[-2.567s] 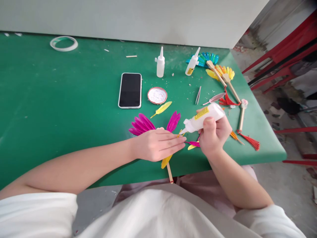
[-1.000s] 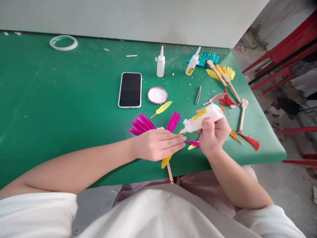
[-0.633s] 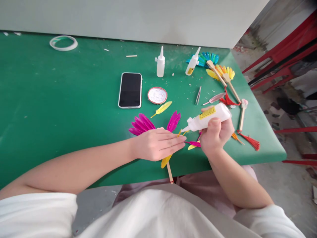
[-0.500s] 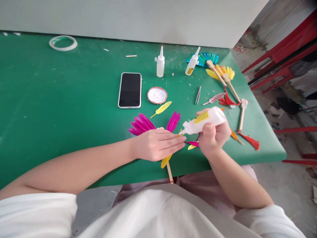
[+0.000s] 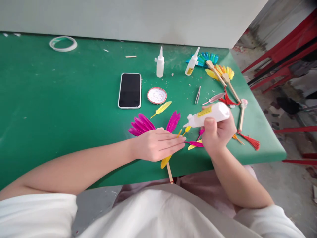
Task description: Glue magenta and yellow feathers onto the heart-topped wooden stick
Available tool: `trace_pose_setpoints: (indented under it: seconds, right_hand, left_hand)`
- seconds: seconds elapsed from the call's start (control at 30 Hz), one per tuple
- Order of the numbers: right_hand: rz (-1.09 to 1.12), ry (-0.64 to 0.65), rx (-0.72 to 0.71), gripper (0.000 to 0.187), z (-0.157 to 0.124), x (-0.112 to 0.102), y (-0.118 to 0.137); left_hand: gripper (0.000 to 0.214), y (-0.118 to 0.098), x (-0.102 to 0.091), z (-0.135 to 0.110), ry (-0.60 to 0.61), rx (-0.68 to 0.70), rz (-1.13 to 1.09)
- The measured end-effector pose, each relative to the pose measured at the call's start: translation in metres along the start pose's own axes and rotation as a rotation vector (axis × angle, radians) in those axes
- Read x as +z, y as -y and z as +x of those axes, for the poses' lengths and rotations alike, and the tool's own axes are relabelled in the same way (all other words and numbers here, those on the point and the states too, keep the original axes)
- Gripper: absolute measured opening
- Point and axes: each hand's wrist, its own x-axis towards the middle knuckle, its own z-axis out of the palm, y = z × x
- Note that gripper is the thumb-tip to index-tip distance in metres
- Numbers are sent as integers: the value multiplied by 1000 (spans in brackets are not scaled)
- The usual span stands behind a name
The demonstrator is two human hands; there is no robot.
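My left hand (image 5: 158,144) lies flat with fingers stretched out, pressing on a magenta feather fan (image 5: 145,124) on the green table (image 5: 61,99). The fan's wooden stick (image 5: 169,173) juts over the table's front edge, with a yellow feather by it. My right hand (image 5: 218,130) is closed around a white glue bottle (image 5: 210,114) with a yellow label. Its nozzle points left and hangs a little above the feathers, just right of my left fingertips. Loose magenta and yellow feathers (image 5: 195,144) lie under my right hand.
A black phone (image 5: 129,90), a round lid (image 5: 157,95), a loose yellow feather (image 5: 162,108), tweezers (image 5: 198,95) and two more glue bottles (image 5: 160,62) lie beyond. Finished feather fans (image 5: 218,71) and red tassels (image 5: 250,140) sit at the right edge. A tape ring (image 5: 63,43) is far left.
My right hand has lifted the glue bottle slightly up and to the right, so its nozzle is off the feathers. My left hand has stayed on the fan.
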Motion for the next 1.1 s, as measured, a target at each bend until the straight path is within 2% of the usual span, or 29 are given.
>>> trace_pose_setpoints:
  seconds: [0.07, 0.23, 0.37, 0.47, 0.57, 0.73, 0.83, 0.93, 1.1]
  right_hand:
    - [57, 6, 31, 29, 1, 0, 2]
    - [93, 116, 129, 27, 3, -1, -1]
    - [140, 20, 239, 27, 8, -2, 0]
    - [209, 73, 214, 30, 7, -2, 8]
    - [164, 146, 177, 27, 2, -2, 10]
    - [62, 57, 171, 27, 2, -5, 4]
    - [81, 100, 143, 33, 1, -6, 8]
    - [57, 155, 99, 30, -2, -6, 12]
    - [22, 100, 58, 27, -4, -5, 11]
  left_hand:
    - [25, 0, 1, -1, -2, 9, 2]
    - [25, 0, 1, 0, -27, 39, 13]
    - [23, 0, -1, 1, -33, 24, -10]
    - [23, 0, 0, -1, -26, 25, -21]
    - [24, 0, 2, -4, -37, 32, -30]
    - [24, 0, 0, -1, -29, 29, -19]
    - [23, 0, -2, 0, -19, 41, -1]
    - [23, 1, -2, 0, -17, 47, 7]
    - [24, 1, -2, -1, -9, 47, 13]
